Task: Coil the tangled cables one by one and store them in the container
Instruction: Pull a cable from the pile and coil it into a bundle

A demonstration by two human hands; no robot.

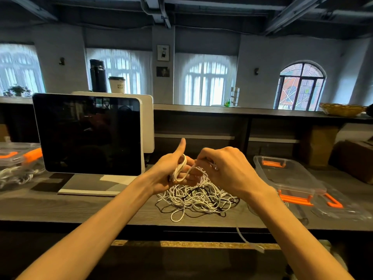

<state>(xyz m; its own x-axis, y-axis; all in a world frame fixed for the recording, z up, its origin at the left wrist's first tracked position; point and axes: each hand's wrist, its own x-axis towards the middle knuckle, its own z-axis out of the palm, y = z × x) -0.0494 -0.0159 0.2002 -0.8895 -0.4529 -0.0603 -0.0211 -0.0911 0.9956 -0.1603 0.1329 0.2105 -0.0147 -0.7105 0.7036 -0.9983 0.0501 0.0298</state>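
Note:
A tangled pile of white and black cables (198,197) lies on the dark wooden counter in front of me. Above it, my left hand (171,170) has several loops of a white cable (180,169) wound round its fingers, thumb pointing up. My right hand (226,168) pinches the same white cable just to the right, with a strand running between the two hands and down into the pile. A clear plastic container (286,174) with orange clips stands open to the right. Its lid (339,207) lies beside it.
A dark tablet screen on a white stand (88,134) stands to the left of my hands. Another clear container with orange clips and white cables (18,164) sits at the far left. A loose cable end (248,241) hangs over the counter's front edge.

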